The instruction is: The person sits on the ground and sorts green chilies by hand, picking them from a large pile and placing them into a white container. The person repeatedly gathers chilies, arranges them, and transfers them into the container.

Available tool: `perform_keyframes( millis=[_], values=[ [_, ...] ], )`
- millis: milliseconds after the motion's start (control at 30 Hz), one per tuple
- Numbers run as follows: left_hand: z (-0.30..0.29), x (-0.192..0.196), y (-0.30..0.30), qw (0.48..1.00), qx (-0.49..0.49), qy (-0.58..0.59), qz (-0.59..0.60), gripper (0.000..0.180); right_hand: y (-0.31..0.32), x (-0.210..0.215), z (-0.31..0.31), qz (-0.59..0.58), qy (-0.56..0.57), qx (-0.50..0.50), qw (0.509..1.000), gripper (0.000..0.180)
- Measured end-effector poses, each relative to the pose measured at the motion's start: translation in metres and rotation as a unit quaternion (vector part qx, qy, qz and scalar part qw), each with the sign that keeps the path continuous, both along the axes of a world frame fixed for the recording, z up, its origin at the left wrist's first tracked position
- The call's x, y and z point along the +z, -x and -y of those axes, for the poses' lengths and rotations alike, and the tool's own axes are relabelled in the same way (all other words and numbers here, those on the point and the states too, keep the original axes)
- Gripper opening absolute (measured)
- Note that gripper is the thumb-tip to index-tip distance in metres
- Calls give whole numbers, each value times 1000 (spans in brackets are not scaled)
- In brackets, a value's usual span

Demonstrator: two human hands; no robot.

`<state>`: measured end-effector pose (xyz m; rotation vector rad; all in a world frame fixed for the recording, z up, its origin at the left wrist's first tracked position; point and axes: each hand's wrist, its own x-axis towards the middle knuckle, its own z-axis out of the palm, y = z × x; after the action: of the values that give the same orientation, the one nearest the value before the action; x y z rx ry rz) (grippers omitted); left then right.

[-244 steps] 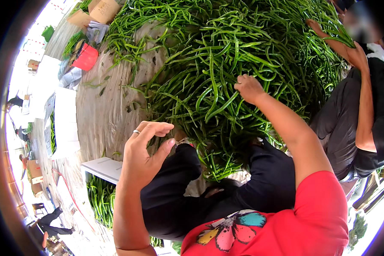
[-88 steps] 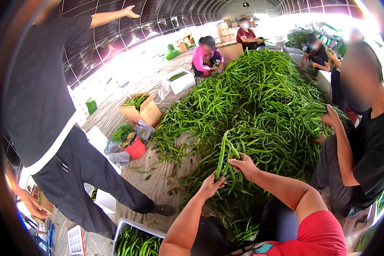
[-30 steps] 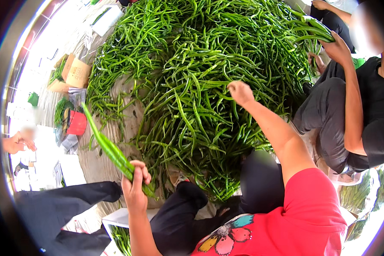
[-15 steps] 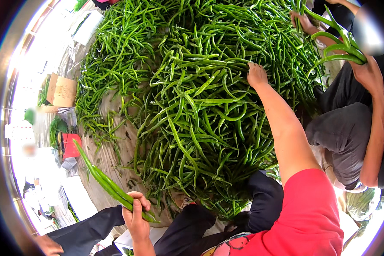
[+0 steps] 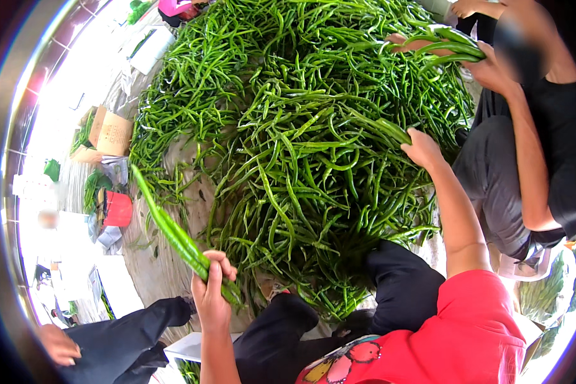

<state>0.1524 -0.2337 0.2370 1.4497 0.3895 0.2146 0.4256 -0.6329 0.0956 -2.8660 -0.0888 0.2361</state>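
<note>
My left hand (image 5: 214, 281) is closed round the lower ends of a few long green chili peppers (image 5: 175, 232), held up at the lower left with their tips pointing up and left. Over the right side of a wide heap of green chili peppers (image 5: 313, 173), my right hand (image 5: 422, 148) grips more long peppers (image 5: 393, 131) by one end. Those peppers point up and left and overlap the heap, so I cannot tell how many there are.
At the right a co-worker's hand (image 5: 493, 69) holds a bunch of peppers. Another person's hand (image 5: 61, 345) rests at the lower left. Left of the heap stand an open cardboard box (image 5: 112, 133) and a red container (image 5: 118, 208). A white box (image 5: 189, 349) stands by my legs.
My right hand has drawn back toward the right from the heap, and peppers now show in its grip. My left hand keeps its peppers. The co-worker's bunch has moved left over the heap.
</note>
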Motion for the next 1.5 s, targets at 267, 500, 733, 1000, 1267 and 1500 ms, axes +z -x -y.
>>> perform_keyframes(
  millis=[267, 500, 733, 1000, 1267, 1500],
  values=[
    [28, 2, 22, 992, -24, 124, 15, 22, 113, 60, -59, -339, -679, -40, 650, 28],
    [16, 22, 43, 985, 39, -74, 151, 18, 144, 161, -134, -422, -504, 243, 713, 32],
    [15, 18, 83, 905, -185, -384, 4, 25, 193, 171, -146, -551, -471, 263, 636, 33],
    [-19, -5, 114, 901, -381, -147, -149, 19, 176, 109, -133, -561, -458, 159, 671, 30],
    [-67, -21, 98, 983, -81, -130, -97, 22, 111, -26, -112, -356, -137, 213, 899, 25],
    [-61, -13, 69, 991, 109, -72, -7, 22, 112, -66, -233, 87, -104, 563, 815, 24]
  ],
)
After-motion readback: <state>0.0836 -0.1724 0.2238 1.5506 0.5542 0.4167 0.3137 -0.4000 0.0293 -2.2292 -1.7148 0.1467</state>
